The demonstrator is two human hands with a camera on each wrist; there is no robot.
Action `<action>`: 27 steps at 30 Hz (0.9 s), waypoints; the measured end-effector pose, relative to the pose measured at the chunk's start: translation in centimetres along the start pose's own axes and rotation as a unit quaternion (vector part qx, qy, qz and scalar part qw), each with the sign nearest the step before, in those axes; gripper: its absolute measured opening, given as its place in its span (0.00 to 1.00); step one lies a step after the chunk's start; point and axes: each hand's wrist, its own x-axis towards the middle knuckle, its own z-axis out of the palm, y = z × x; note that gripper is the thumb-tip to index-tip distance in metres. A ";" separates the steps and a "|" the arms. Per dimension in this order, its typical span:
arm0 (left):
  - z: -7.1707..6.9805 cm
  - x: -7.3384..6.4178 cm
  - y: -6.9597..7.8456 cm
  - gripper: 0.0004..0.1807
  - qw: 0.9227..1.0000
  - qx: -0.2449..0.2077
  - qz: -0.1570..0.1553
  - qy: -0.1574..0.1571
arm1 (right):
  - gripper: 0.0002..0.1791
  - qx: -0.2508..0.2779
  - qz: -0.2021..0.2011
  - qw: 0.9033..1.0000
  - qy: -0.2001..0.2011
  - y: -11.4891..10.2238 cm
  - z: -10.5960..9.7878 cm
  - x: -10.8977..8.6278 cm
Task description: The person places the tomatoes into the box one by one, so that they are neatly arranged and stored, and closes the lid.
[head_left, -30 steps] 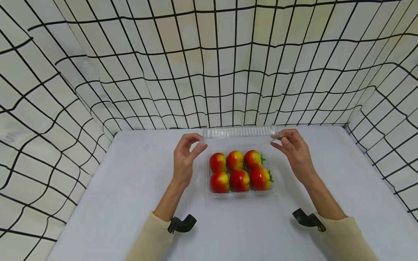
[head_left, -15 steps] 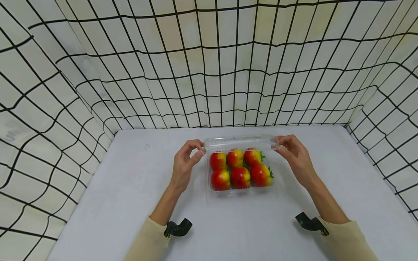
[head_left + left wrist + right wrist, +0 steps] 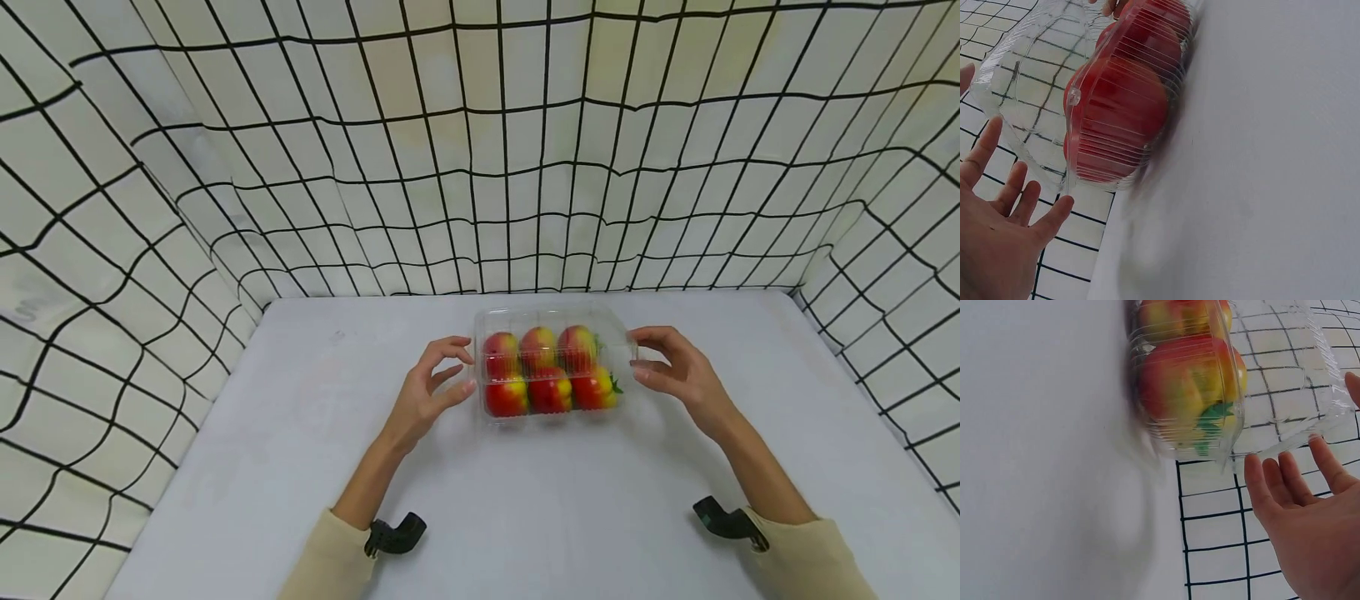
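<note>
A clear plastic clamshell box point(image 3: 491, 419) lies on the table, with several red-yellow fruits point(image 3: 550, 392) in two rows; green leaves show on the right. Its clear lid point(image 3: 555, 318) is tilted down over the fruits, apart from the tray's front edge in the wrist views. At the lid's left side is my left hand point(image 3: 423, 398), fingers spread and fairly straight, fingertips at the edge. My right hand point(image 3: 690, 382) is at the right side, its fingertips at the lid's edge point(image 3: 1319, 422). Neither hand's fingers wrap round the lid; exact contact is hard to tell.
A white table point(image 3: 300, 467) bears the box near its far edge. Black netting point(image 3: 525, 175) over pale walls stands behind and on both sides. A dark wrist camera mount point(image 3: 397, 533) sits on the left sleeve, another mount point(image 3: 727, 521) on the right.
The lid has swung from upright behind the fruits down toward me, now covering them. Both hands moved nearer with it, and their pinching fingers have loosened and spread.
</note>
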 end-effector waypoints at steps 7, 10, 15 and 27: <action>-0.2 -0.5 -0.7 0.20 0.999 0.027 -0.041 -0.016 | 0.32 -0.012 -0.016 0.999 -0.032 0.8 -0.2 -0.1; -0.3 -0.7 -1.2 0.21 0.998 0.031 -0.045 -0.026 | 0.35 -0.023 -0.014 0.999 -0.038 1.0 -0.3 -0.2; -0.2 -0.9 -1.8 0.22 0.997 0.032 -0.052 -0.038 | 0.37 -0.051 0.001 0.998 -0.037 0.9 -0.5 -0.5; 0.1 -1.5 -2.2 0.20 0.996 0.032 -0.074 -0.048 | 0.33 -0.083 0.010 0.995 -0.054 1.9 -0.5 -0.9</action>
